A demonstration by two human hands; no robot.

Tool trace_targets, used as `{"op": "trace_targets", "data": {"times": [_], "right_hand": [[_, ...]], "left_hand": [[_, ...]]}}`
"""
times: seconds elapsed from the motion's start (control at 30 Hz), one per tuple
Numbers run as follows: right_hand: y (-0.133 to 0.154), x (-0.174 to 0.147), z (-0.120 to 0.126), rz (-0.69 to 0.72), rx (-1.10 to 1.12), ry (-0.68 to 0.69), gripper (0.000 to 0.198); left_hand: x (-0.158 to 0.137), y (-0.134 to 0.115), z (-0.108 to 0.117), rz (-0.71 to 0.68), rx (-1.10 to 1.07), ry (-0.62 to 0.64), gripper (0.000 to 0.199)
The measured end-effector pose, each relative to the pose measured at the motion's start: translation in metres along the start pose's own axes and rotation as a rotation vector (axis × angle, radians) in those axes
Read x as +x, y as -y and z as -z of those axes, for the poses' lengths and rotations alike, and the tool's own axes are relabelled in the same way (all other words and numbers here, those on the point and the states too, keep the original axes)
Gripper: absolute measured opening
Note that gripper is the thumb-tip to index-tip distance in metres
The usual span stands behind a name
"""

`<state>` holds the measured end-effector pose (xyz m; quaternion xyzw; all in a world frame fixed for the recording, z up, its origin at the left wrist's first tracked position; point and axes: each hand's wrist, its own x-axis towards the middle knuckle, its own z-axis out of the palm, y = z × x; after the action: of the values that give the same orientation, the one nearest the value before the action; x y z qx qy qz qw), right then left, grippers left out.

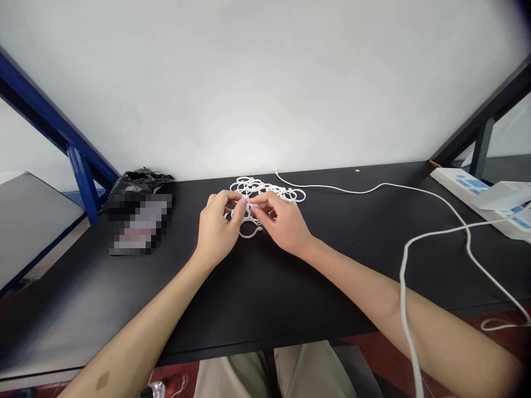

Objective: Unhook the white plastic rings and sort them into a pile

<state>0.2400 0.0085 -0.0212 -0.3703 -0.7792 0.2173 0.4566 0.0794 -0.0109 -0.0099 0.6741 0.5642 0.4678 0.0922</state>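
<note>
A heap of white plastic rings [284, 192] lies on the black tabletop by the wall, several of them looped or clustered together. In front of it, my left hand [219, 224] and my right hand [286, 224] meet with fingertips almost touching. Both pinch white rings between thumb and fingers, one hand on either side. Below the fingertips hangs or rests an open-ended ring [249, 236], its gap toward the right. The fingers partly hide the held rings, so how they join cannot be made out.
A black plastic bag [141, 179] and a blurred-out flat item [143, 226] lie to the left. At right sits a white and blue package [468, 190]. A white cable [403, 276] runs across the table and over my right forearm. Frame bars [78, 166] flank the table [232, 309].
</note>
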Motion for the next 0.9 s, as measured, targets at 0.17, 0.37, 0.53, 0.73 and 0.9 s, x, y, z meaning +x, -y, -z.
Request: {"op": "trace_targets", "data": {"times": [0.17, 0.37, 0.53, 0.73, 0.9], "right_hand": [[-0.0007, -0.0006, 0.0006, 0.024, -0.138, 0.052, 0.011], [-0.0020, 0.0017, 0.0039, 0.162, -0.375, 0.019, 0.018], [-0.0021, 0.0023, 0.0056, 0.218, -0.428, 0.036, 0.021], [-0.0007, 0.0009, 0.0050, 0.265, -0.445, 0.011, 0.023], [0.0007, 0.0006, 0.0045, 0.291, -0.449, -0.006, 0.022]], "left_hand": [[0.0010, 0.0002, 0.0006, 0.055, -0.030, 0.012, 0.014], [0.0022, 0.0031, 0.0012, 0.121, -0.076, 0.054, 0.017], [0.0023, 0.0046, 0.0012, 0.074, -0.063, 0.069, 0.019], [0.0038, 0.0053, 0.0025, 0.024, -0.002, 0.045, 0.013], [0.0047, 0.0050, 0.0044, 0.011, 0.048, 0.019, 0.007]]}}
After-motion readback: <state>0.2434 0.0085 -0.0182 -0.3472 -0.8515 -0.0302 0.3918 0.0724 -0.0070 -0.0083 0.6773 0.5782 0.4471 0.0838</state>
